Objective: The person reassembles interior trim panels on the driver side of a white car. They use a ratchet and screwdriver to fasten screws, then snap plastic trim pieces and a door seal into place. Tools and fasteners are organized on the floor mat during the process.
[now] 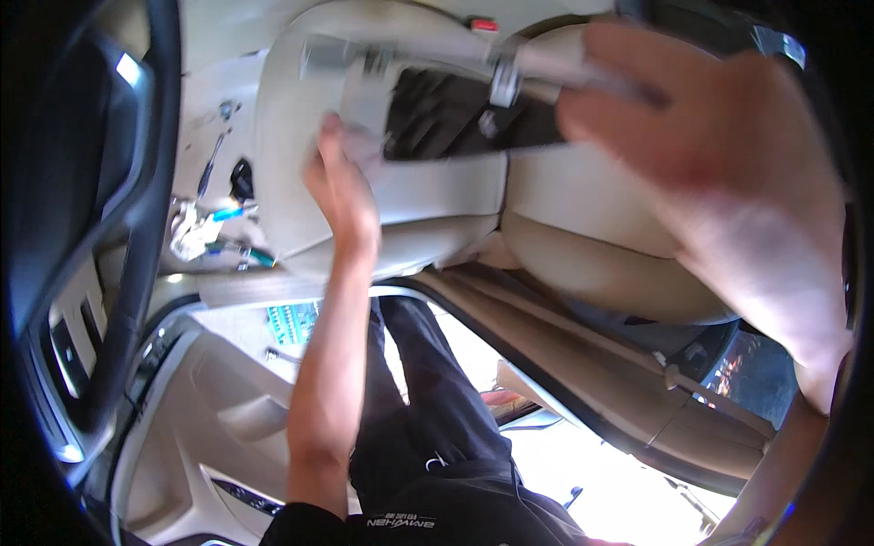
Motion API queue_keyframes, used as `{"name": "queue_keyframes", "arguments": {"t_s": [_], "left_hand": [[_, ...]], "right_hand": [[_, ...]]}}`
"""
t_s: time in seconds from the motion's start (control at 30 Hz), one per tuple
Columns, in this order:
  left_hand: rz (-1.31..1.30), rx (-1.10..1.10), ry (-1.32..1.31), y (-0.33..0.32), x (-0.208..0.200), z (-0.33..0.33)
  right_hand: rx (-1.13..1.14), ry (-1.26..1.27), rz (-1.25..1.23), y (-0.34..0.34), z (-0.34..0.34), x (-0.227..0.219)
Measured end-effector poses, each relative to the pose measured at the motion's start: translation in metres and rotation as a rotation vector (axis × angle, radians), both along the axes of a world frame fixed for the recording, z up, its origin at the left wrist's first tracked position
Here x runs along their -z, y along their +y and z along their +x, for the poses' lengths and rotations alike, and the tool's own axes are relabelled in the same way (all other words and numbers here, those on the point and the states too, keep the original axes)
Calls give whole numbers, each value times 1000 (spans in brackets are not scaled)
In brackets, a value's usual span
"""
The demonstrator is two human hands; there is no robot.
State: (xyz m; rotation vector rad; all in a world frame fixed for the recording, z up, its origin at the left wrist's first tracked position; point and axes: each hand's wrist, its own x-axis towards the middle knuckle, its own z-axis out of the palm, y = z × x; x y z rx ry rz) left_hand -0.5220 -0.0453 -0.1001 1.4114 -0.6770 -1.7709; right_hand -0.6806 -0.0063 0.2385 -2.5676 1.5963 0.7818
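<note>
Blurred, the pale-and-dark panel (pixel 455 109) hangs over the beige seat (pixel 291 173), gripped by the right hand (pixel 706 127); whether the left hand (pixel 348 205) grips, I cannot tell; near left, a teal case (pixel 289 324) holds indistinct pieces

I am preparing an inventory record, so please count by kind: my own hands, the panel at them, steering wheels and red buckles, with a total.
Hands (left hand, right hand): 2
Blurred panel: 1
Steering wheel: 1
Red buckle: 1
Total: 5

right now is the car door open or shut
Open: the beige door panel stands swung out, with the person's legs in the gap.
</note>
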Motion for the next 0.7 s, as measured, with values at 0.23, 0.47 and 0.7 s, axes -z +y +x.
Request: {"name": "queue_keyframes", "arguments": {"t_s": [0.23,0.47,0.7], "left_hand": [[571,-59,889,145,-36,211],[36,-298,214,216,-44,319],[-46,-383,22,224,-76,350]], "right_hand": [[-222,-480,153,93,79,123],[23,-833,66,93,78,265],[417,-965,-376,20,71,428]]}}
